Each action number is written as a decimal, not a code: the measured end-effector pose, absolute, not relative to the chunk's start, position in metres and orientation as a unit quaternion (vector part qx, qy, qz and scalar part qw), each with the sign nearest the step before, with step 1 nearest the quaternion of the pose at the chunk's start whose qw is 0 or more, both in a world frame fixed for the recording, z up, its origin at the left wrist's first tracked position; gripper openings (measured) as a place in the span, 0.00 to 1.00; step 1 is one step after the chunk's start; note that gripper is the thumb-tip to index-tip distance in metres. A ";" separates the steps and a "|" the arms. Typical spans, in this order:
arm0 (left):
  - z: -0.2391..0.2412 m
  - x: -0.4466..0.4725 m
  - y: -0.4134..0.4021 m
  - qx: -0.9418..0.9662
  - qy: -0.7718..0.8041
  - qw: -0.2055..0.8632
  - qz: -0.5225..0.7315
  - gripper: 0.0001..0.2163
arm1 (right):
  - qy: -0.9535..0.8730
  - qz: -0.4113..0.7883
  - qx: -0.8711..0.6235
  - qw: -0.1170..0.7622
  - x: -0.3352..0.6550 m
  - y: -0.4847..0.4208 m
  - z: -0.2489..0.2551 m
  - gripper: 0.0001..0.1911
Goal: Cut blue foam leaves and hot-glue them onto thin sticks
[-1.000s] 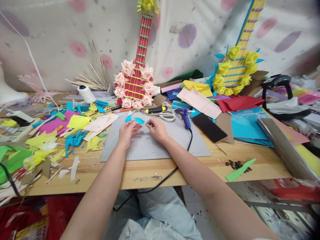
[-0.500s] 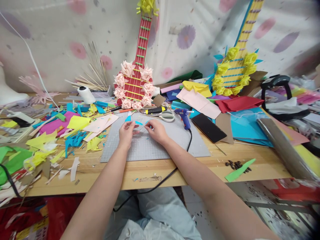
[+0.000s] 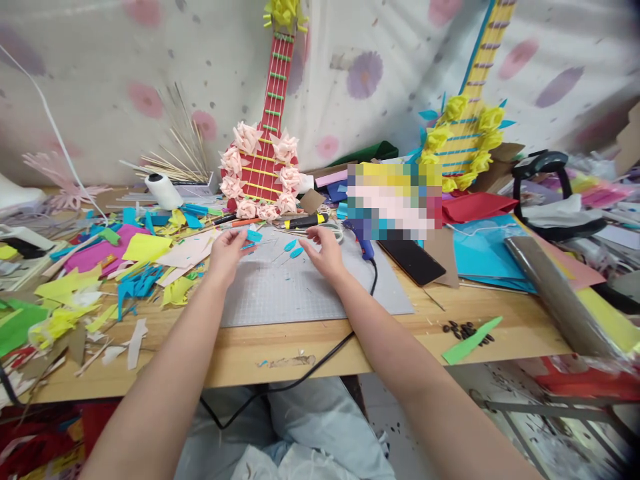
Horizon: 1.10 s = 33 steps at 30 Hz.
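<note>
My left hand is over the left side of the grey cutting mat, its fingers closed on a piece of blue paper. Two small blue paper leaves with thin stems lie on the mat between my hands. Beside them, on the right, my right hand has its fingers apart and holds nothing that I can see. The scissors are partly hidden behind that hand. A blue glue gun rests at the mat's right edge, its black cable running down over the table edge.
A red paper guitar with pink flowers stands behind the mat, a yellow one farther right. Paper scraps cover the left side. A phone, blue sheets and dark beads are on the right. A blurred patch hides some sheets.
My hands have moved apart, the left one going left with blue paper in it. The right hand has opened from its pinch. Two blue leaves now show plainly on the mat.
</note>
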<state>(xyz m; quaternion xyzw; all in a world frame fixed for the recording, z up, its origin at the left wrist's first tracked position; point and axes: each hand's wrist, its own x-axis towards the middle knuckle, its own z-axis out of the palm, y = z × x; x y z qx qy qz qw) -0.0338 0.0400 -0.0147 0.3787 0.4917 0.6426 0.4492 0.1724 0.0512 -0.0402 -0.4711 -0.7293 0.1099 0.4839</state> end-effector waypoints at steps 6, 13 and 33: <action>0.012 -0.055 0.073 0.545 0.541 0.396 0.503 0.06 | -0.685 0.144 -0.509 0.500 0.183 0.058 -0.043 0.12; 0.004 -0.037 0.109 0.769 0.524 0.294 0.218 0.03 | -0.680 0.164 -0.513 0.498 0.181 0.058 -0.044 0.16; -0.028 -0.023 0.127 0.740 0.590 0.138 0.291 0.04 | -0.708 0.146 -0.509 0.466 0.180 0.060 -0.049 0.13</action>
